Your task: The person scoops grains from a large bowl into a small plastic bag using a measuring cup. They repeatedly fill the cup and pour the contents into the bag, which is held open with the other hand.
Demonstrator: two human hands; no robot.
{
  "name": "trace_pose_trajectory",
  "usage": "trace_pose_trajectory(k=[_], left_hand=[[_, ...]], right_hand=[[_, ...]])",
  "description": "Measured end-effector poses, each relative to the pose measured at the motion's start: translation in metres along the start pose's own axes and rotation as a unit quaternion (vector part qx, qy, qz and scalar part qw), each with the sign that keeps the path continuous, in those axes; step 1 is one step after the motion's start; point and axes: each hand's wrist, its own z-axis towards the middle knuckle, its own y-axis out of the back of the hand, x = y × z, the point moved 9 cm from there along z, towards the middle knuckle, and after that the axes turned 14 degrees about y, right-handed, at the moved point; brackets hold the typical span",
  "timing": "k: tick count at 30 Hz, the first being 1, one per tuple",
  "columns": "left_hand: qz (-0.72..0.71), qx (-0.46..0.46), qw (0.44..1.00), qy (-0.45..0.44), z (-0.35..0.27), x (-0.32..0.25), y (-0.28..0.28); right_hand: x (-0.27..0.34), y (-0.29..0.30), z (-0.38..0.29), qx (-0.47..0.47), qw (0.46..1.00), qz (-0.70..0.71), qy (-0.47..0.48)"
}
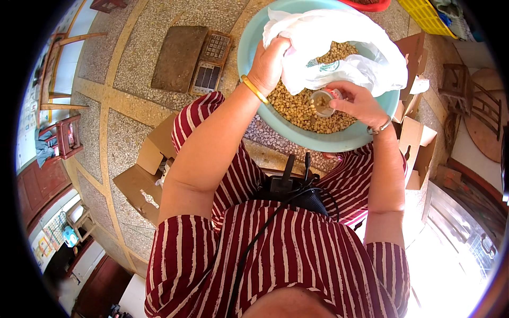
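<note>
A wide light-blue plastic basin [254, 35] stands before me, with many small tan kernels or beans [294, 105] in it. My left hand [270, 63] grips the edge of a white plastic bag [314, 30] that lies over the basin. Through the bag's mouth more of the tan pieces show, and green printing marks its side. My right hand [356, 101] holds a small clear plastic cup [323, 104] with a red label, tilted just above the loose pieces. A few of them appear inside the cup.
A scale with a flat brown platform [179, 57] and keypad [217, 45] sits on the floor at left. Open cardboard boxes [149, 167] flank both legs. A yellow plastic crate [425, 16] and red basin [372, 4] lie beyond. Wooden chairs [457, 85] stand at right.
</note>
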Motion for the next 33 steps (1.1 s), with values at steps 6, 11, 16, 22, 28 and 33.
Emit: trace_pose_trajectory(k=[6, 11, 16, 22, 28, 33], left_hand=[[-0.011, 0.006, 1.000, 0.007, 0.000, 0.003, 0.004], [-0.033, 0.018, 0.999, 0.015, -0.002, 0.003, 0.001], [-0.004, 0.035, 0.999, 0.006, -0.004, 0.001, -0.003], [-0.012, 0.048, 0.999, 0.002, -0.006, 0.001, -0.007], [0.011, 0.039, 0.999, -0.011, -0.007, -0.002, -0.008], [0.031, 0.038, 0.998, -0.028, -0.009, -0.007, -0.009]], right_hand=[[0.010, 0.024, -0.007, -0.042, 0.986, 0.164, 0.011], [0.021, 0.056, -0.005, -0.197, 0.942, 0.259, 0.077], [0.014, 0.083, 0.003, -0.331, 0.935, 0.049, 0.114], [0.046, 0.074, 0.009, -0.334, 0.861, -0.356, 0.145], [0.068, 0.062, 0.010, -0.319, 0.806, -0.458, 0.197], [0.055, 0.071, 0.001, -0.351, 0.835, -0.371, 0.203]])
